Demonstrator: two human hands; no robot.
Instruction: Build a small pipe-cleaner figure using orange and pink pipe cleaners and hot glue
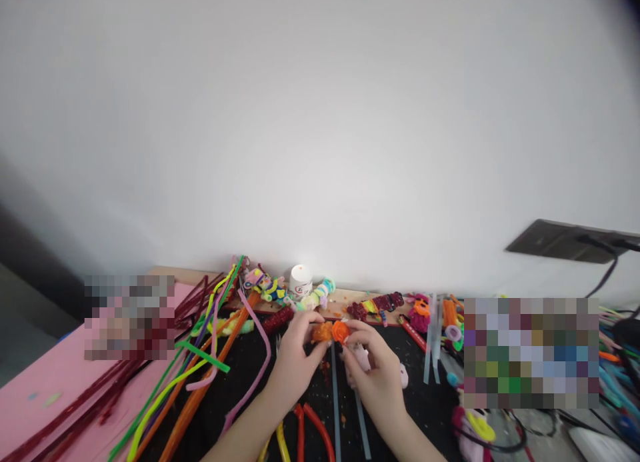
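1. The left hand [293, 365] and the right hand [377, 375] met over the dark middle of the worktop [60, 382], fingertips turned toward each other.
2. Between them sat a small orange pipe-cleaner rosette [332, 331], made of two coiled rounds side by side, raised just above the dark surface.
3. The left hand's grip was clenched on the left round, thumb and fingers pinching it from the side.
4. The right hand's grip was pinched on the right round; a pale pink piece [361, 357] lay under its fingers, though whether it was being held could not be told.
5. Judged from its look, the rosette would be very light, fuzzy and soft outside with a thin wire core: it should bend easily and keep the bend, and a hard squeeze would flatten the coils.
6. The best hold seemed to be the outer edge of each coil, pinched lightly with fingertips, not the loose centre.
7. Long loose pipe cleaners [200, 375] in green, yellow, orange and pink fanned out to the left, partly on a pink sheet [45, 389].
8. A small white jar [301, 281] stood by the wall behind finished colourful pieces.
9. Red-handled pliers [313, 429] lay between the forearms.
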